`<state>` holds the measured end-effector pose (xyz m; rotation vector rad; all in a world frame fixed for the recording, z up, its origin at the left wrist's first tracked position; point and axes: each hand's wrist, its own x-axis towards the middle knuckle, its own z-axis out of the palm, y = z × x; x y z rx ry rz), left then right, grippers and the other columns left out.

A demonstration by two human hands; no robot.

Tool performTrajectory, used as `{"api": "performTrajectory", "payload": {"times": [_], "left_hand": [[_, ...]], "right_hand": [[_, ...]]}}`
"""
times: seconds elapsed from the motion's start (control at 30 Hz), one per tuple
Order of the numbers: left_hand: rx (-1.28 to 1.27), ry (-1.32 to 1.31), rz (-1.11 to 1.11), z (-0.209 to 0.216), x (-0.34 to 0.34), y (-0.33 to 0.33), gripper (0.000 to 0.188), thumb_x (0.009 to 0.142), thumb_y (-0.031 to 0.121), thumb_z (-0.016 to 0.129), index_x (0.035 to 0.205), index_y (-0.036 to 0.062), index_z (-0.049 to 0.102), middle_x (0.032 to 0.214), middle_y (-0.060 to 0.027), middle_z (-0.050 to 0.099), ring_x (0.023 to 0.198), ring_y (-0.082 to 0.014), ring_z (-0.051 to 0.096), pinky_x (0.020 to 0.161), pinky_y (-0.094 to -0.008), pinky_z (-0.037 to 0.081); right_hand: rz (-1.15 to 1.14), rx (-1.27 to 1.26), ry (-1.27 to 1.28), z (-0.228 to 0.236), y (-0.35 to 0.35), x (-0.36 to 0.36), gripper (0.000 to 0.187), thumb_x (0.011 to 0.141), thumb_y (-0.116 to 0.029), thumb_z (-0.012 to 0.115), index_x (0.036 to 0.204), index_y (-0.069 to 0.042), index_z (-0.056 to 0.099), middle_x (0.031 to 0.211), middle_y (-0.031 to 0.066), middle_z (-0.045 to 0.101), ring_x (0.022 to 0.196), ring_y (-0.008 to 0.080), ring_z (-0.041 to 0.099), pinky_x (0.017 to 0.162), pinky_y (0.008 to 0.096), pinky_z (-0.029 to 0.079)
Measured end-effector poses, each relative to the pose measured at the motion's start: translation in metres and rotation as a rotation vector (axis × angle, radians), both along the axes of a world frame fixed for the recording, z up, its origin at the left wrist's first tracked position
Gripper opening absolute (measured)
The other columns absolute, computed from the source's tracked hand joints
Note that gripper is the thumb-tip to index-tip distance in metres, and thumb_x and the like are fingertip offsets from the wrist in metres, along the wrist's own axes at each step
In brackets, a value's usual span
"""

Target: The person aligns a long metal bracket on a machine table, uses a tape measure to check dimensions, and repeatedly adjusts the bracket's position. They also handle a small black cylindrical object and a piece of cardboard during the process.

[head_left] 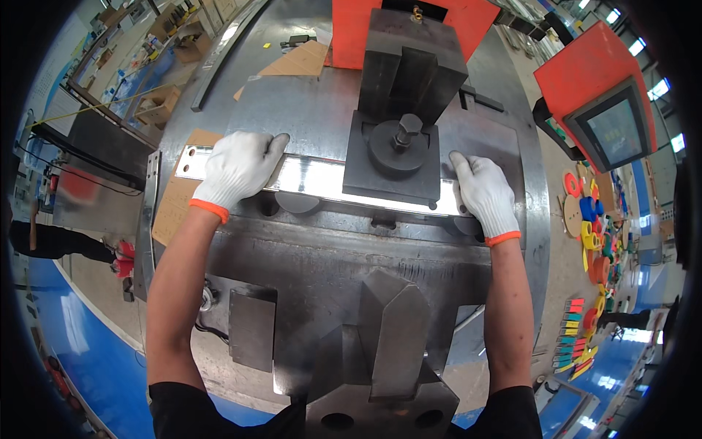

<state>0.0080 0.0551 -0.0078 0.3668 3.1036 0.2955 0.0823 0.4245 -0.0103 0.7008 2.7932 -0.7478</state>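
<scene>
Bar (313, 176) is lying under block (360, 157), left end near table's (300, 106) left edge. Left hand (238, 170) is gripping it; right hand (486, 194) is curling over its right end, fingers partly hidden. Placing is seemingly done; release pending.

Glossy smooth metal strip (314, 177), matt knitted cloth gloves (238, 168).

Your surroundings, round the clock

At your two o'clock you have a red-cased screen (614, 128). Rounded coloured pieces (589, 210) cluster at three, multicoloured strips (567, 341) at four. Glossy blue floor (69, 314) shows at eight, cardboard boxes (157, 107) at ten. Towards eleven, a pointed cardboard sheet (300, 60) lies on your bench (300, 106).
</scene>
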Motion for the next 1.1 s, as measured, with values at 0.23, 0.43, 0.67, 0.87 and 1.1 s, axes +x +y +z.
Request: {"api": "performTrajectory", "payload": {"times": [0.23,0.43,0.67,0.87,1.1], "left_hand": [[-0.01,0.046,-0.013,0.001,0.003,0.0,0.056,0.107,0.049,0.054,0.085,0.0042,0.079,0.08,-0.0241,0.072,0.081,-0.0452,0.071,0.077,-0.054,0.056],[0.0,0.051,-0.023,-0.003,0.001,0.0,0.056,0.107,0.049,0.053,0.085,0.0045,0.079,0.079,-0.0241,0.071,0.08,-0.0454,0.071,0.076,-0.0543,0.055],[-0.004,0.032,-0.017,-0.002,0.001,-0.001,0.055,0.107,0.049,0.053,0.088,0.0042,0.079,0.081,-0.0246,0.072,0.082,-0.0455,0.071,0.078,-0.0541,0.055],[-0.01,-0.007,-0.001,0.002,0.001,0.002,0.055,0.107,0.049,0.052,0.09,0.0044,0.079,0.083,-0.0246,0.072,0.084,-0.0457,0.071,0.08,-0.0543,0.055],[-0.005,0.005,-0.009,0.002,0.001,0.001,0.055,0.107,0.05,0.052,0.089,0.0044,0.079,0.082,-0.0247,0.072,0.084,-0.046,0.071,0.079,-0.0544,0.055]], "right_hand": [[0.026,0.051,0.025,0.002,-0.003,0.001,0.065,0.106,-0.059,0.048,0.085,-0.004,0.075,0.068,0.0146,0.071,0.086,0.036,0.075,0.084,0.0472,0.055],[0.028,0.046,-0.01,0.003,-0.001,0.0,0.065,0.106,-0.059,0.047,0.084,-0.005,0.075,0.067,0.0134,0.071,0.084,0.0346,0.075,0.083,0.0467,0.055],[0.009,0.036,-0.041,0.009,-0.005,0.001,0.066,0.107,-0.06,0.045,0.082,-0.006,0.074,0.065,0.0111,0.07,0.081,0.0323,0.075,0.083,0.0451,0.056],[0.006,0.046,-0.017,0.003,-0.002,0.001,0.066,0.107,-0.06,0.045,0.081,-0.007,0.074,0.065,0.0109,0.07,0.083,0.0322,0.075,0.085,0.0451,0.056],[0.019,0.049,-0.023,0.004,-0.002,0.001,0.067,0.107,-0.061,0.045,0.083,-0.006,0.075,0.067,0.0125,0.071,0.087,0.0343,0.076,0.085,0.0463,0.056]]}}
